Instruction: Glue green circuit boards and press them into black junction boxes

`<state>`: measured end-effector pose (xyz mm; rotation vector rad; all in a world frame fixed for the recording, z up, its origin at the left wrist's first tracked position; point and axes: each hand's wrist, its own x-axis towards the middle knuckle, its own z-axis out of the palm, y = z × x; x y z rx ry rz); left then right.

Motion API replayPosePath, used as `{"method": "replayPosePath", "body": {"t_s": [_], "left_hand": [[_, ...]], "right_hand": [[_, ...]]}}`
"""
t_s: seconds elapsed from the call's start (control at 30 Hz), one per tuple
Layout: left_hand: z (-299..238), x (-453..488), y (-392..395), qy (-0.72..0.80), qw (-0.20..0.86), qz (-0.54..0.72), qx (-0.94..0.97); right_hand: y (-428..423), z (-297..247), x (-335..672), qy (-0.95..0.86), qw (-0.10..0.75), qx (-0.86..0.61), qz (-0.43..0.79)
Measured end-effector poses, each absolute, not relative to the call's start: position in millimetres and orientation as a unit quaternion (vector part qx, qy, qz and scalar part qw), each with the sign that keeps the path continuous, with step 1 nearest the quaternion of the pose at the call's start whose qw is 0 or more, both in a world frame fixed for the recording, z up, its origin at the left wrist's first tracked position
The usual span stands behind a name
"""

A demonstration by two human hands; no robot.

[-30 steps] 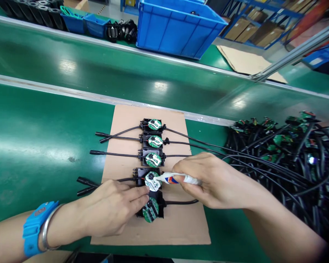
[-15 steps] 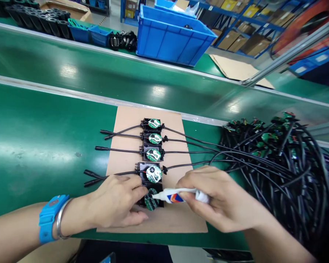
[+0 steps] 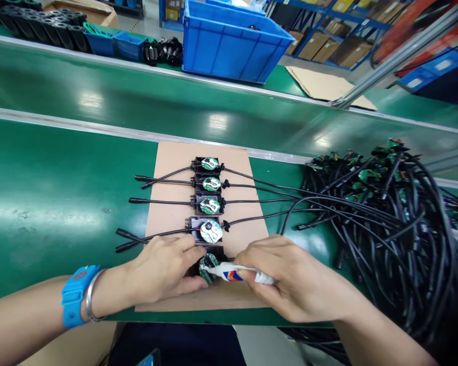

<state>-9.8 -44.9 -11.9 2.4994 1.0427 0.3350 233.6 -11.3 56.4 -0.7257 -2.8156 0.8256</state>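
Several black housings with round green circuit boards and black cables lie in a column on a tan cardboard sheet (image 3: 168, 213). My right hand (image 3: 290, 279) is closed round a white glue tube (image 3: 238, 275), whose nozzle touches the board of the nearest housing (image 3: 208, 267). My left hand (image 3: 160, 277), with a blue wrist strap, is closed on the left side of that same housing. The housing just above (image 3: 210, 231) has white glue on its board.
A large tangle of black cables with green boards (image 3: 385, 223) lies to the right. A green conveyor belt (image 3: 137, 107) runs behind the work strip. Beyond it stand a big blue crate (image 3: 229, 43), small blue bins (image 3: 110, 43) and black parts (image 3: 41, 25).
My right hand carried the glue tube from the fourth board, now white with glue, down to the nearest one. My left hand shifted down to that nearest housing too.
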Motion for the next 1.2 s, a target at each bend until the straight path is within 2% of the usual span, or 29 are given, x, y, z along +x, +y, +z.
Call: {"method": "replayPosePath", "body": {"t_s": [0.37, 0.9, 1.1, 1.2], "left_hand": [[-15.2, -9.1, -43.9, 0.361, 0.195, 0.146, 0.9], [-15.7, -7.7, -42.3, 0.355, 0.231, 0.17, 0.89], [-15.8, -7.7, -42.9, 0.354, 0.23, 0.174, 0.889], [-17.3, -7.7, -42.7, 0.356, 0.234, 0.163, 0.89]], "right_hand": [[-17.9, 54.0, 246.0, -0.923, 0.049, -0.241, 0.297], [-1.0, 51.2, 242.0, -0.922, 0.1, -0.235, 0.29], [-7.0, 48.6, 249.3, -0.927, 0.062, -0.251, 0.27], [-8.2, 49.5, 251.3, -0.921, 0.073, -0.266, 0.274]]}}
